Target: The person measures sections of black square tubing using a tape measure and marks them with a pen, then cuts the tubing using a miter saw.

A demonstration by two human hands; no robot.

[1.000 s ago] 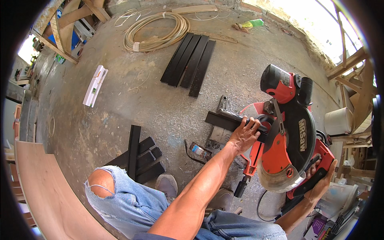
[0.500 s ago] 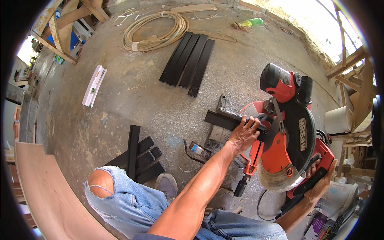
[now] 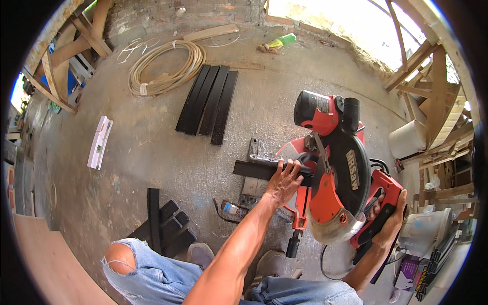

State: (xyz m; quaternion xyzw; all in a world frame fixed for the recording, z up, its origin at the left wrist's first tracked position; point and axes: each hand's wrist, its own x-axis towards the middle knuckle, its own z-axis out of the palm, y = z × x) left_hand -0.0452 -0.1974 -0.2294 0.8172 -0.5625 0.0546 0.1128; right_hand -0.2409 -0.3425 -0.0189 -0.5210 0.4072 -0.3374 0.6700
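A red and black mitre saw [image 3: 331, 201] stands on the floor at the right, with a round black blade guard. My left hand [image 3: 284, 182] presses its fingers over a black bar [image 3: 252, 170], which lies across the saw base along the metal fence. The bar's right end is hidden by my hand and the saw head. Farther right, my right hand [image 3: 390, 218] is wrapped around the red and black saw handle [image 3: 378, 219], its fingers partly inside the grip. The blade's edge is hidden by the guard.
Long black bars [image 3: 207, 104] lie side by side ahead; shorter black pieces [image 3: 154, 218] are piled near my left knee. Beyond are a coiled hose [image 3: 133, 76] and a green bottle [image 3: 284, 40]. A white level-like bar [image 3: 100, 142] lies left. Buckets [image 3: 407, 140] and timber line the right.
The whole view has shifted, so the floor items appear farther left and lower. Both hands keep their holds on the black bar and the saw handle, with no clear movement of the saw head.
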